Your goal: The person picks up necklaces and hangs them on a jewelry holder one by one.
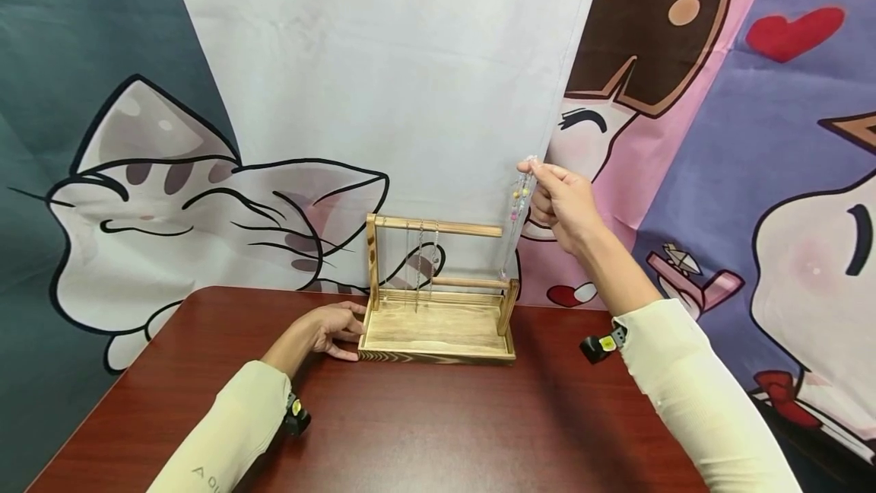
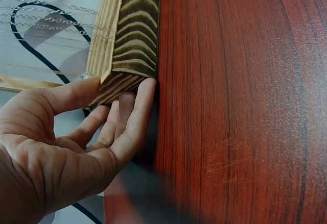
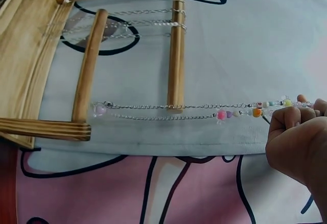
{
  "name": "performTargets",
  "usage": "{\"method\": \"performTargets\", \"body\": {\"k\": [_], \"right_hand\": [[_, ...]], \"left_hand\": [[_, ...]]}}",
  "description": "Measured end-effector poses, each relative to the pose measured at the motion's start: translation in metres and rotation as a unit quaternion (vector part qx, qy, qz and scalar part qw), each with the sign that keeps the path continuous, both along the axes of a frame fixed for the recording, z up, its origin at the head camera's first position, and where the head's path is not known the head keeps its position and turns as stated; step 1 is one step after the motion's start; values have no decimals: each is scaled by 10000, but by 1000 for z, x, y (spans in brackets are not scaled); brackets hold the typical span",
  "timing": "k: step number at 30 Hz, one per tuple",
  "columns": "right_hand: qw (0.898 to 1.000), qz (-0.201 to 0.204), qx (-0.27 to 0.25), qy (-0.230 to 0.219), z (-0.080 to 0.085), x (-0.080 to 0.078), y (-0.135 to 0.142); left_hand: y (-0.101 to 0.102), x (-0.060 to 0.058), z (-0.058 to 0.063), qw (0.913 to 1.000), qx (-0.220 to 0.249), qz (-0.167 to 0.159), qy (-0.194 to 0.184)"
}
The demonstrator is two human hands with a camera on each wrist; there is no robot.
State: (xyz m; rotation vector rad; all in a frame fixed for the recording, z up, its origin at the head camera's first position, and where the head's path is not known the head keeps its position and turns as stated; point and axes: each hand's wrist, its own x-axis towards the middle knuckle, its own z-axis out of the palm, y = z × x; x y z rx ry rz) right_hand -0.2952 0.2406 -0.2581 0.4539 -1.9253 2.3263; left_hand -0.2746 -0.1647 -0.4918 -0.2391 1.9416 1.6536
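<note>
A wooden jewelry stand (image 1: 438,357) with a tray base and two crossbars, one higher than the other, stands on the table. My left hand (image 1: 333,329) holds the left end of its tray, thumb at the upper edge and fingers against the end face (image 2: 120,87). Raised at the stand's right side, my right hand (image 1: 564,200) pinches a beaded necklace (image 1: 515,213) between thumb and fingertips. The necklace hangs in a long loop of silver chain with pastel beads (image 3: 222,115) and a pale purple pendant (image 3: 100,109) at the bottom, beside the upper bar's free end (image 3: 176,104).
Several thin silver chains (image 1: 420,265) hang from the upper bar (image 1: 472,229). The lower bar (image 1: 472,282) is shorter and joins the right post (image 1: 507,309). Behind the reddish-brown table (image 1: 438,424) hangs a cartoon-printed cloth (image 1: 411,59).
</note>
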Motion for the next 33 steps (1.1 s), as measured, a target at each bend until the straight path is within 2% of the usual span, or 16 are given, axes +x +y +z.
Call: {"method": "performTargets", "body": {"k": [8, 21, 33], "right_hand": [[9999, -101, 100, -77, 3, -8, 1], [9941, -280, 802, -677, -22, -15, 4], [9919, -180, 1082, -635, -34, -16, -8]], "left_hand": [[-1, 0, 0, 10000, -7, -23, 8], [0, 2, -1, 10000, 51, 26, -19], [-1, 2, -1, 10000, 58, 5, -21]]}}
